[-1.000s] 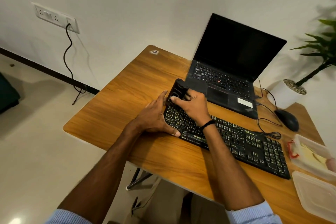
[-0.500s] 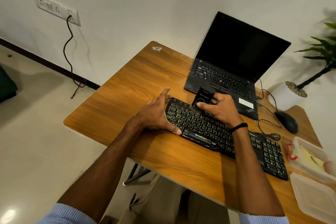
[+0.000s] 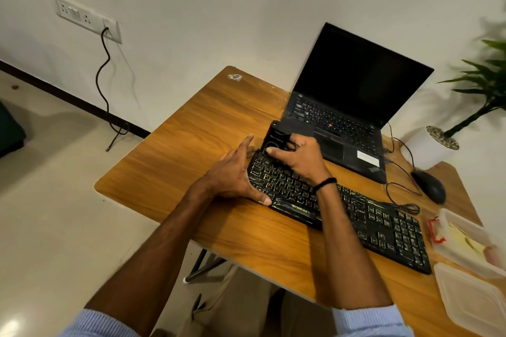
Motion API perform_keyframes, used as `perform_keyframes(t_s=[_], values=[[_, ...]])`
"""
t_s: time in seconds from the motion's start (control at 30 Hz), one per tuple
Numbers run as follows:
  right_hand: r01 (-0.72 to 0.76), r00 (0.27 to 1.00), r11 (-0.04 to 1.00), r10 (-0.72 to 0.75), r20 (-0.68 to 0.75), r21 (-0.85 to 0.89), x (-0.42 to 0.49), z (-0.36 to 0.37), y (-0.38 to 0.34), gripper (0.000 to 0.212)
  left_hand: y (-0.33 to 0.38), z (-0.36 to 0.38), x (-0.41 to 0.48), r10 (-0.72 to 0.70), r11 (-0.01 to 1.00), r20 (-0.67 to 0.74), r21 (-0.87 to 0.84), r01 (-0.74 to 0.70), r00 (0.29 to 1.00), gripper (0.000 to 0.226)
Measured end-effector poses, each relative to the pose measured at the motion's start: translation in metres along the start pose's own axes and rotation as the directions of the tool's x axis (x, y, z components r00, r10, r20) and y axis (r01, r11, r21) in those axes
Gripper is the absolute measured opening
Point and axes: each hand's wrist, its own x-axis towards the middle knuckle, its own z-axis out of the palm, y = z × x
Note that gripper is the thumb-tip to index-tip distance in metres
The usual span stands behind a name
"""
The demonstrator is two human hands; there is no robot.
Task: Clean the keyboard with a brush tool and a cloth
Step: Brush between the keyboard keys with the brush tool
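A black keyboard (image 3: 364, 216) with yellow-lit keys lies slantwise on the wooden desk (image 3: 191, 145). My right hand (image 3: 299, 159) grips a black brush tool (image 3: 276, 137) over the keyboard's far left corner, bristles down on the keys. My left hand (image 3: 235, 175) lies flat with straight fingers against the keyboard's left end, thumb at its front edge. A yellow cloth (image 3: 465, 241) sits in a clear container at the right.
An open black laptop (image 3: 353, 107) stands behind the keyboard. A black mouse (image 3: 430, 186) and its coiled cable lie to the right, near a white plant pot (image 3: 430, 145). Two clear plastic containers (image 3: 471, 295) sit at the desk's right edge.
My right hand has swept the brush back to the left, from the keyboard's upper middle to its far left corner. My left hand has stayed at the keyboard's left end.
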Motion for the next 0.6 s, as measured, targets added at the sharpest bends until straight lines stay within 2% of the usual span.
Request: perform_keyframes(t_s=[0.1,0.23,0.4,0.6], values=[[-0.064,0.997,0.998,0.062,-0.044,-0.029,-0.014,-0.035,0.016,0.039,0.000,0.000,0.001,0.023,1.000,0.009,-0.005,-0.023,1.000,0.167],[-0.088,0.991,0.996,0.090,-0.099,0.027,-0.026,-0.063,0.035,0.050,-0.001,0.001,0.001,0.034,0.999,0.005,-0.007,-0.034,0.999,0.168],[-0.062,0.996,0.994,0.067,-0.053,0.093,-0.013,-0.029,0.018,0.049,0.000,0.001,0.001,0.034,0.999,-0.001,-0.004,-0.034,0.999,0.167],[-0.002,0.999,0.997,-0.001,0.044,0.072,0.001,0.010,-0.012,0.044,0.000,0.000,0.002,0.016,1.000,-0.013,0.004,-0.016,1.000,0.164]])
